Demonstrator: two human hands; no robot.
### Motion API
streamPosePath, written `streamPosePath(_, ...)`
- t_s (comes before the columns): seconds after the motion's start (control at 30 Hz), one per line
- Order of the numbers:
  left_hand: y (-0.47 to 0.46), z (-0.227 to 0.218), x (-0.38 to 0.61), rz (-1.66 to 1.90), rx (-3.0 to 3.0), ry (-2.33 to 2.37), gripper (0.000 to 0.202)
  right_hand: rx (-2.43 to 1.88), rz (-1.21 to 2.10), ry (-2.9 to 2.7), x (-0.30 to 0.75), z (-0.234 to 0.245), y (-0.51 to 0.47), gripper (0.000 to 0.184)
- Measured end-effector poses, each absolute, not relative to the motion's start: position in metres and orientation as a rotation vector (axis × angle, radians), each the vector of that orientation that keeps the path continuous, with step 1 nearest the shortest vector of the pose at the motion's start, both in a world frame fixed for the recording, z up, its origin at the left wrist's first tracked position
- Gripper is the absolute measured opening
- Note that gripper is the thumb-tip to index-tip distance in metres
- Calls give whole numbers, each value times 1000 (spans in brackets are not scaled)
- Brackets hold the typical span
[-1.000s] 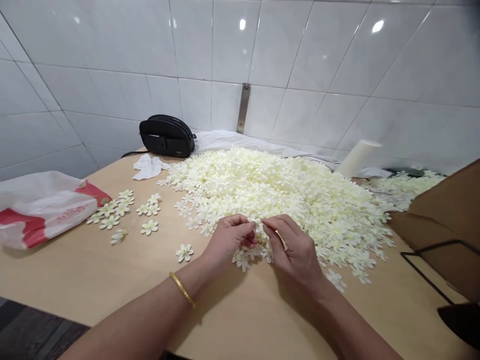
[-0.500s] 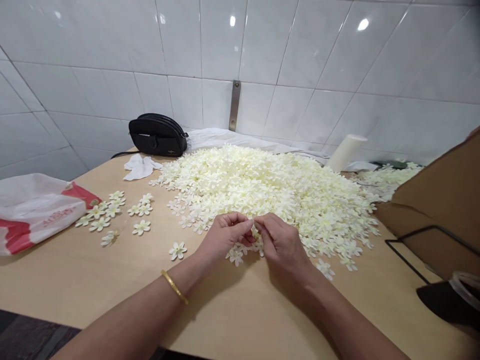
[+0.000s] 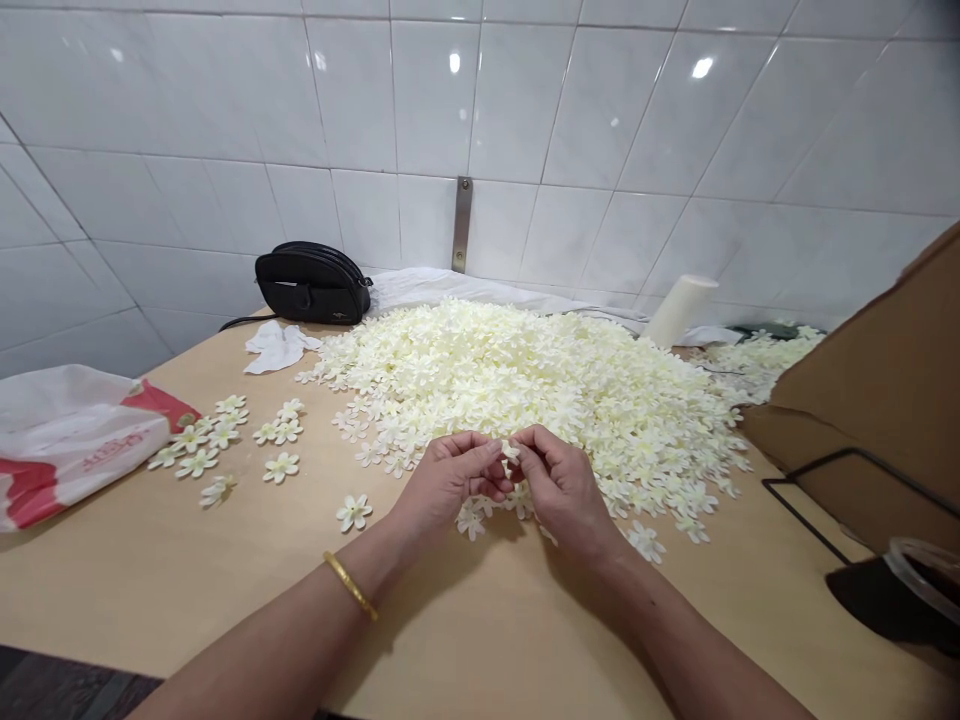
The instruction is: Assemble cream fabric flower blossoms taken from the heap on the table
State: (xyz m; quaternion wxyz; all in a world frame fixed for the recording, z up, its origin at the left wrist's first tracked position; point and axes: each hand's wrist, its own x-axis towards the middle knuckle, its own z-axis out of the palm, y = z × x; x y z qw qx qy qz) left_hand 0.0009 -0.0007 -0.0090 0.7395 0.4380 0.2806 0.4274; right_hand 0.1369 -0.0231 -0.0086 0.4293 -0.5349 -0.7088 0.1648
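Observation:
A big heap of cream-white fabric flowers (image 3: 525,385) covers the middle of the tan table (image 3: 225,570). At the heap's near edge my left hand (image 3: 446,480) and my right hand (image 3: 562,485) meet, both pinching one small flower piece (image 3: 510,452) between their fingertips, just above the table. A gold bangle (image 3: 351,586) sits on my left wrist. Loose flowers (image 3: 480,515) lie under my hands, and a single flower (image 3: 352,512) lies just left of my left hand.
Several separated flowers (image 3: 225,440) lie at left beside a white and red plastic bag (image 3: 67,440). A black purse (image 3: 311,285) and white cloth (image 3: 279,345) sit at the back. A white cylinder (image 3: 679,310), brown cardboard (image 3: 885,390) and a dark cup (image 3: 919,585) stand at right.
Both hands have lifted slightly off the heap's edge, still pinching the flower piece together. The camera view has shifted a little.

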Motion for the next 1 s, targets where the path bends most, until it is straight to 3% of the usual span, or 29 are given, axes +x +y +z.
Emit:
streamPosePath(0.2, -2, -10, 3, 981, 977, 751, 25, -1315, 245, -1821, 133, -10, -25, 17)
streamPosePath(0.53, -2, -7, 3, 954, 989, 747, 20, -1146, 1103, -1446, 142, -6, -16, 20)
streamPosePath(0.7, -2, -8, 3, 994, 999, 828, 20, -1032, 1311, -1231, 147, -8, -14, 19)
streamPosePath(0.9, -1, -8, 2, 964, 1015, 837, 17, -979, 1281, -1107, 156, 2, -11, 18)
streamPosePath(1.0, -1, -8, 2, 938, 1015, 833, 17, -1073, 1028, -1173, 168, 4, -9, 18)
